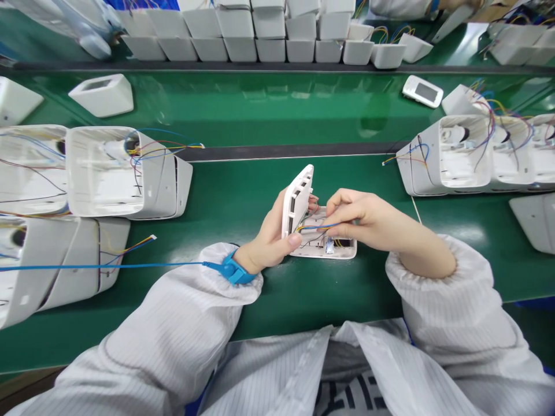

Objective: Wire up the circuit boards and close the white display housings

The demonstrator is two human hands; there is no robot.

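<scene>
My left hand [269, 240] grips a white slotted plastic cover [297, 196] and holds it upright on its edge. Below it a white device base [342, 248] lies flat on the green bench [243, 196], with its inner parts showing. My right hand [358, 218] is closed in a pinch on thin blue and yellow wires [313, 227] that run between the cover and the base. A blue wrist strap [234, 270] sits on my left wrist, and its blue cord trails off to the left.
White housings with loose coloured wires stand at the left [125, 173] and at the right [451, 153]. A row of white shells [243, 40] lines the far side. A small white unit with a screen [422, 91] lies on the green conveyor belt.
</scene>
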